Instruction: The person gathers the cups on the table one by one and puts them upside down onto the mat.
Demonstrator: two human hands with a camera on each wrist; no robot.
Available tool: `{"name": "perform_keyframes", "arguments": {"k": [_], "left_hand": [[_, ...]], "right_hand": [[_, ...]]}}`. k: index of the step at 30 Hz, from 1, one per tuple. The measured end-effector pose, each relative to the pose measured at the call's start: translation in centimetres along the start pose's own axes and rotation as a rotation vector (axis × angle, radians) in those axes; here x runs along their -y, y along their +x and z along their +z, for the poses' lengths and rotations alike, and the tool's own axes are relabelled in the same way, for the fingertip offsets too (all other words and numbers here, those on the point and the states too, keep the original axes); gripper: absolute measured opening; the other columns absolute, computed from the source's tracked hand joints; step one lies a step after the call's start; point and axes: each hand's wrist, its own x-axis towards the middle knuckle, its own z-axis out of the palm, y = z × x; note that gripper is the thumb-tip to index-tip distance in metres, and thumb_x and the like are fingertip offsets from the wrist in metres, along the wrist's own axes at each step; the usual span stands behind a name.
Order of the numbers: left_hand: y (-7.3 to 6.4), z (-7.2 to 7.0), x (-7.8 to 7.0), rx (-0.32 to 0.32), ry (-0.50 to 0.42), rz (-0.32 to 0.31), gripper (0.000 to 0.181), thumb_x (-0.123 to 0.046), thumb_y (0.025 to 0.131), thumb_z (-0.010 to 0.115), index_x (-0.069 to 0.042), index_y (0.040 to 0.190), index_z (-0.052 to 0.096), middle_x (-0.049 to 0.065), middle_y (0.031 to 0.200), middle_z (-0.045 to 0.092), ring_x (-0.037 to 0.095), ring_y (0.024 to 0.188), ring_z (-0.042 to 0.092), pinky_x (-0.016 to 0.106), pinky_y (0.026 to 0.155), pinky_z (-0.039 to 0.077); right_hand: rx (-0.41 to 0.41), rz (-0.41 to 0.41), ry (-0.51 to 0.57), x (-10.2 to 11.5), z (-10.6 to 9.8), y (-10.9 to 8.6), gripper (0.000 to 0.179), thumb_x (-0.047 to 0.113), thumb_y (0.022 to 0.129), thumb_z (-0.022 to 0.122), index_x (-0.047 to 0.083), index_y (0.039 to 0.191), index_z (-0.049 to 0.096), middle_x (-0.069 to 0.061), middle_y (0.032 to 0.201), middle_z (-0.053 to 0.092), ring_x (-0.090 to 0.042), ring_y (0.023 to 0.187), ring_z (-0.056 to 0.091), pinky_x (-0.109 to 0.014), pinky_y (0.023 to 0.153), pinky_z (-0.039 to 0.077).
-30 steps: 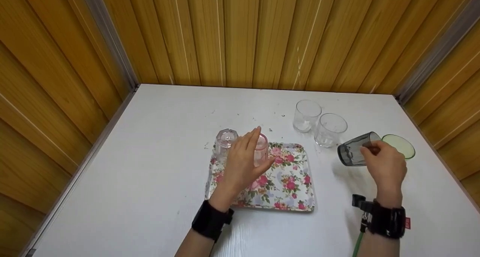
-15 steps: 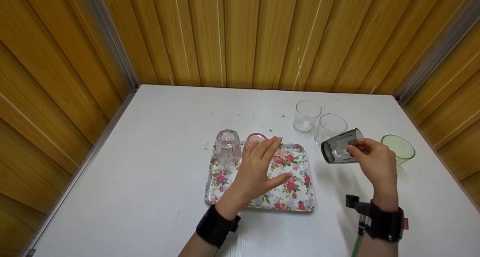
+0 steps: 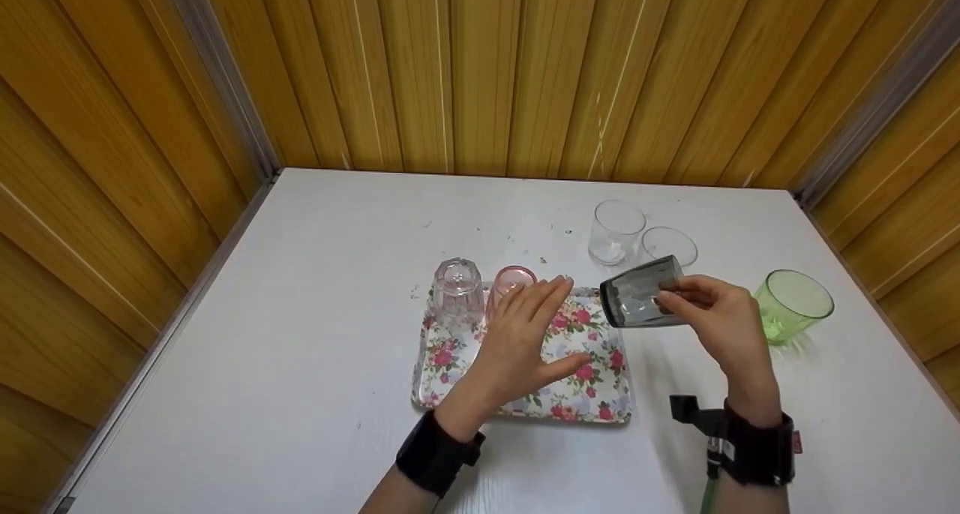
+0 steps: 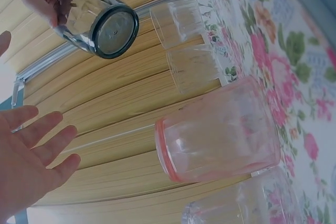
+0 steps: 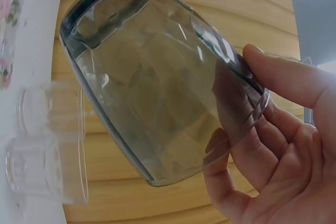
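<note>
My right hand (image 3: 724, 319) grips a smoky grey glass (image 3: 637, 295) near its mouth. The glass is tipped on its side, its thick base pointing left over the right edge of the floral tray (image 3: 540, 407). In the right wrist view the thumb and fingers curl round the rim end of the grey glass (image 5: 152, 82). My left hand (image 3: 514, 349) hovers over the tray with fingers spread and holds nothing. Just beyond its fingers a pink glass (image 3: 512, 276) stands on the tray, partly hidden by them. Left of that, a clear faceted glass (image 3: 457, 293) stands upside down on the tray.
Two clear glasses stand behind the tray at the right, one farther back (image 3: 615, 232) and one (image 3: 670, 245) partly behind the grey glass. A green glass (image 3: 787, 308) stands on the white table (image 3: 300, 311) right of my right hand. Wood-patterned walls (image 3: 480, 79) enclose the table.
My right hand has carried the grey glass leftward, away from the green glass to the tray's edge. My left hand has shifted right, uncovering the clear faceted glass.
</note>
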Motion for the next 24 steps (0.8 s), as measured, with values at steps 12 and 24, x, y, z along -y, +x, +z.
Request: {"name": "perform_keyframes", "arguments": {"k": [12,24], "left_hand": [[0.0,0.2,-0.3,0.016,0.019,0.006,0.087,-0.056,0.077,0.061,-0.011,0.143,0.026,0.002,0.139,0.04,0.014,0.129,0.035,0.037,0.112,0.019],[0.1,0.4,-0.3,0.011,0.019,0.007,0.088,-0.056,0.076,0.062,-0.009,0.142,0.027,0.005,0.14,0.038,0.016,0.129,0.036,0.035,0.112,0.019]], "right_hand": [[0.076,-0.09,0.243,2.0,1.3,-1.0,0.029,0.015,0.081,0.068,-0.006,0.1,0.064,0.007,0.081,0.068,-0.003,0.076,0.065,-0.018,0.068,0.052],[0.123,-0.147,0.316,3.1,1.9,-1.7,0.022,0.008,0.079,0.068,-0.007,0.096,0.065,0.005,0.082,0.068,-0.007,0.077,0.066,-0.022,0.067,0.054]]}}
